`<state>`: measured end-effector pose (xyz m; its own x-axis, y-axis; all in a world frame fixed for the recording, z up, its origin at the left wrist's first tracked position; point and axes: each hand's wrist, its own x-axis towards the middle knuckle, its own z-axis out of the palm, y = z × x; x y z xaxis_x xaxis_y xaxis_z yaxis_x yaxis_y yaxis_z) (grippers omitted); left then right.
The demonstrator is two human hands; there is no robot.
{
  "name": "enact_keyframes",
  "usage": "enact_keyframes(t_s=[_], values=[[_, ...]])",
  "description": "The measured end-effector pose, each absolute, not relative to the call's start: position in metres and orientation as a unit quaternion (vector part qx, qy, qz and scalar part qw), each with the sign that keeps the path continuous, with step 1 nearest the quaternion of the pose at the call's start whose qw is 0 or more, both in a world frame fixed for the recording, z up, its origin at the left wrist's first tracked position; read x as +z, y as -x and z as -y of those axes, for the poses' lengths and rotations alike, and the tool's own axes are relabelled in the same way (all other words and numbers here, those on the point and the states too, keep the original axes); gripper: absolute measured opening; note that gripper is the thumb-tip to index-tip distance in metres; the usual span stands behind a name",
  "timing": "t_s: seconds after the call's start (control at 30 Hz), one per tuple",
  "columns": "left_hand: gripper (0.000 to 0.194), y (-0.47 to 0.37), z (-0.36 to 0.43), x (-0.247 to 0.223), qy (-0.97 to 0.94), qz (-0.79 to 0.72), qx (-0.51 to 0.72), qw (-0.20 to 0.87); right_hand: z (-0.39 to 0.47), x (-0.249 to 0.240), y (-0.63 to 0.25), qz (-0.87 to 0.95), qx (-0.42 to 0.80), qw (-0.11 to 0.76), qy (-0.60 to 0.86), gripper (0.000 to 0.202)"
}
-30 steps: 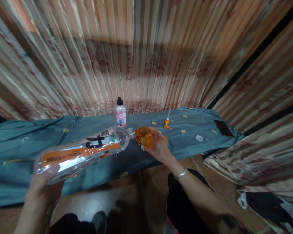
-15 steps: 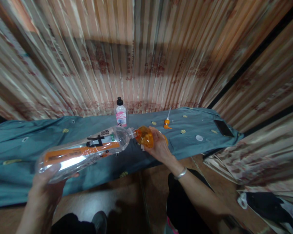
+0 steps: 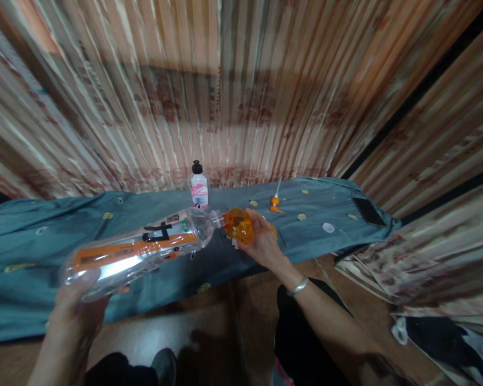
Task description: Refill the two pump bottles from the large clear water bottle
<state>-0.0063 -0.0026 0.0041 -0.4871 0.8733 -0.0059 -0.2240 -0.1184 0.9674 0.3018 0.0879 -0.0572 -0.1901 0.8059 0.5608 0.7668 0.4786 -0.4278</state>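
Two hands hold two bottles above the cloth-covered bench (image 3: pixel 153 206), one bottle in each. The left hand (image 3: pixel 78 300) grasps the large clear bottle (image 3: pixel 137 249) near its base, at the near left; the bottle lies slantwise, its neck pointing right and toward the far side. The right hand (image 3: pixel 263 241) is closed around the orange bottle (image 3: pixel 239 225), whose narrow end points left. The two bottle mouths meet over the middle of the bench; whether one sits inside the other is too small to tell.

A third bottle, the pink-labelled bottle (image 3: pixel 199 192) with one black cap (image 3: pixel 197 168), stands upright at the far side, just beyond the clear bottle's neck. Right of it lies one orange pump head (image 3: pixel 274 202) with a single thin tube (image 3: pixel 279 186). Farther right are one white disc (image 3: pixel 328 228) and one dark flat slab (image 3: pixel 368 212) near the right end. One silvery bracelet (image 3: pixel 298 286) circles the right wrist.
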Motion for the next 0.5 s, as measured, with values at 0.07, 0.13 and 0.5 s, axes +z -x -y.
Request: enact_keyframes(t_s=[0.07,0.13,0.5], values=[[0.039,0.0055,0.0019,0.0043,-0.300,-0.533,0.684,0.397,-0.0879,-0.0572,-0.3021,0.770,0.026,0.382,0.510,0.076],[0.040,0.0036,0.0014,0.0053,-0.290,-0.537,0.686,0.397,-0.0880,-0.0572,-0.3023,0.770,0.027,0.383,0.509,0.076],[0.045,0.0124,-0.0005,-0.0005,-0.309,-0.523,0.684,0.404,-0.0887,-0.0590,-0.3019,0.767,0.016,0.390,0.509,0.077]])
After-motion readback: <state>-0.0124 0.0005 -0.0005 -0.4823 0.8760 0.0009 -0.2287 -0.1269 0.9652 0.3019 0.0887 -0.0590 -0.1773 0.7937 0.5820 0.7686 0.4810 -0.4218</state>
